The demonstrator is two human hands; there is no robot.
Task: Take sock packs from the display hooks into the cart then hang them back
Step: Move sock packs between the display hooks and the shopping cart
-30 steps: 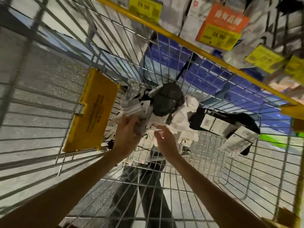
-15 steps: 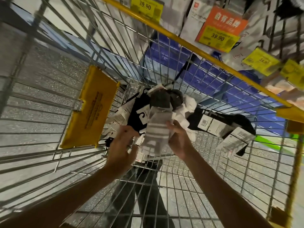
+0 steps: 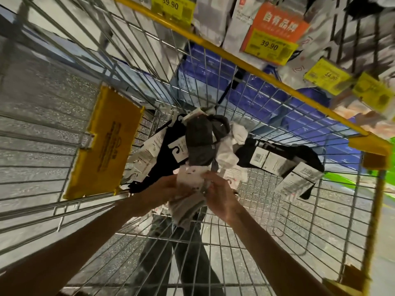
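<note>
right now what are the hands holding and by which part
The left hand and right hand grip one light grey sock pack at its white card top; the socks hang below.

Yellow price tag (image 3: 173,8) reading 39.90 at far top centre. An orange sign (image 3: 275,28) with a 39.90 label is to its right, then a 34.90 yellow tag (image 3: 327,75) and a blurred yellow tag (image 3: 374,92) further right. Blue boxes (image 3: 213,69) stacked low on the far side; grey speckled floor (image 3: 42,99) on the left, green strip (image 3: 335,178) at right, dark trouser legs (image 3: 160,253) near centre.
</note>
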